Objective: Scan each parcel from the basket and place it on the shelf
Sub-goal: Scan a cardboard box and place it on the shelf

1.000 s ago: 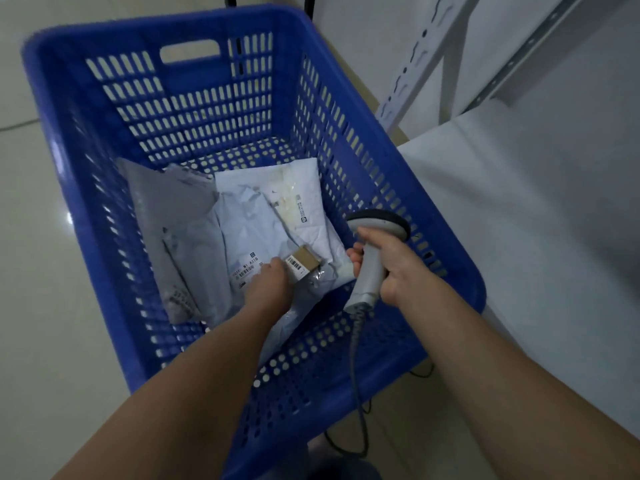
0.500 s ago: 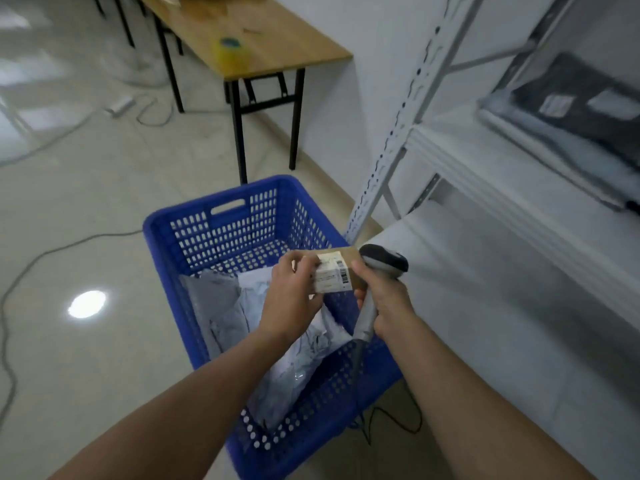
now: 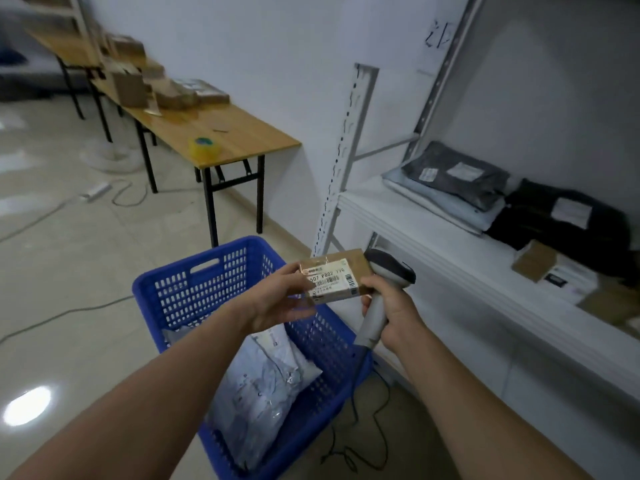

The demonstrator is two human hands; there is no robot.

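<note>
Misread risk: left hand point(image 3: 277, 301) pinches the cardboard parcel point(image 3: 334, 279) above the basket point(image 3: 180, 289)'s one-o'clock corner; right hand point(image 3: 391, 306), wrapped round the barcode scanner point(image 3: 394, 270), crowds its three-o'clock edge, likely too close to read.

Blue basket point(image 3: 194, 292), slotted grid on walls. Brown parcel point(image 3: 334, 277), white label with black barcode stripes. Pale grey scanner point(image 3: 373, 323), dark grey head. Grey-white mailers point(image 3: 263, 386). White shelf point(image 3: 433, 244): dark grey bag point(image 3: 460, 181), black bag point(image 3: 540, 220), white labels. Tan wood-grain surface point(image 3: 225, 129), black legs. Yellow tape roll point(image 3: 204, 147). Beige floor point(image 3: 69, 254).
</note>
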